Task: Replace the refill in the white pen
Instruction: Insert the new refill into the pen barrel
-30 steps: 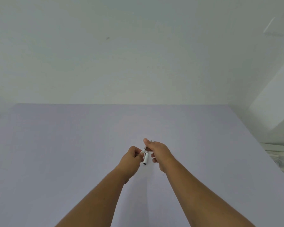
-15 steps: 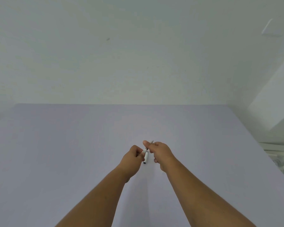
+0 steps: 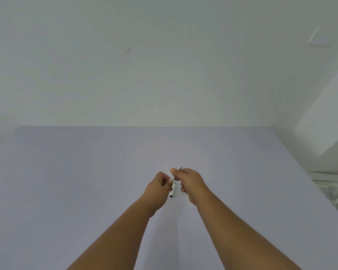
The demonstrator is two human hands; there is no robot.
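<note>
Both my hands meet over the middle of the pale lilac table (image 3: 86, 182). Between them hangs the white pen (image 3: 172, 190), a short white barrel that slants down to a dark open end near me. My left hand (image 3: 157, 187) pinches the pen at its upper part with thumb and fingertips. My right hand (image 3: 190, 182) is closed on the pen's far end. A thin grey tip (image 3: 180, 168) pokes out up and to the right, past the right hand's fingers. How the parts join is hidden by the fingers.
A plain white wall (image 3: 164, 75) rises behind the table's far edge. Off the table's right edge stands a white plastic thing (image 3: 332, 184) with cables. A wall plate (image 3: 318, 37) sits high on the right.
Hardly anything: both hands stay together on the pen at the same spot, and only the fingers and the barrel's lower end have shifted slightly.
</note>
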